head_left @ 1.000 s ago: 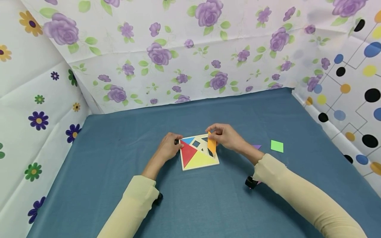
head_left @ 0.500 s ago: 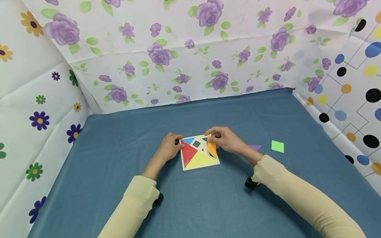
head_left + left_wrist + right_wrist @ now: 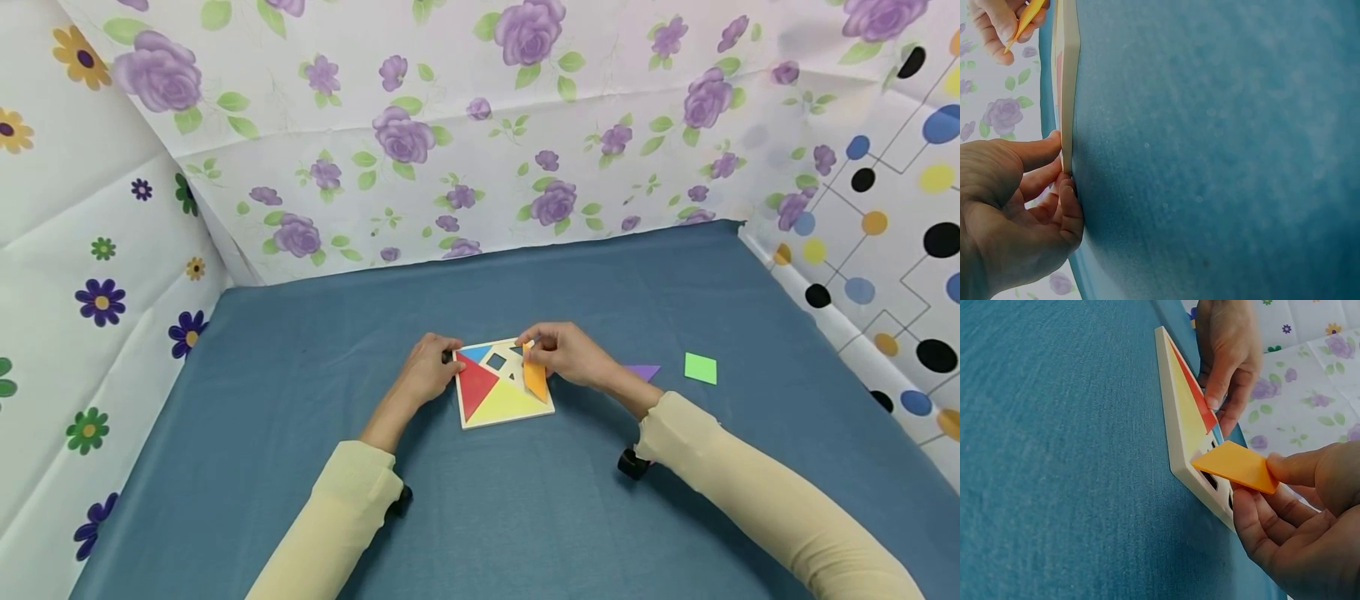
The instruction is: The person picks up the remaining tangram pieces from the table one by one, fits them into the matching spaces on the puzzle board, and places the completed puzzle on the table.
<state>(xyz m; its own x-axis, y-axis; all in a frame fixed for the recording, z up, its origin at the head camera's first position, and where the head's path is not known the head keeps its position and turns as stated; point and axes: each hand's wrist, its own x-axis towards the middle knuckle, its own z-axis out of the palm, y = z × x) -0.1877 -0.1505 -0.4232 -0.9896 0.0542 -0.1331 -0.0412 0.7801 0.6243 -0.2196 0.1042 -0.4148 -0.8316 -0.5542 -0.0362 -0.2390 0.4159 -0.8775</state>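
Observation:
In the head view a pale tangram board (image 3: 517, 368) lies on the blue cloth with a red triangle (image 3: 474, 387), a yellow triangle (image 3: 507, 403) and a blue piece (image 3: 474, 355) set in it. My left hand (image 3: 426, 369) grips the board's left edge, thumb on top. Between thumb and fingers, my right hand (image 3: 572, 354) pinches an orange parallelogram (image 3: 1238, 467). The right wrist view has this piece tilted over the board's right side, its far corner close to a dark slot; I cannot tell whether they touch. Other dark cutouts show near the board's middle.
Right of the board lie a green square (image 3: 701, 368) and a purple triangle (image 3: 643, 372), the latter partly hidden by the right forearm. A sliver of pink shows by the black wrist camera (image 3: 633, 464). Patterned sheets (image 3: 450, 125) border the cloth at the back and sides.
The right hand has come down slightly, lowering the orange parallelogram so that it covers more of the slot on the board's right. The left hand keeps its hold on the edge.

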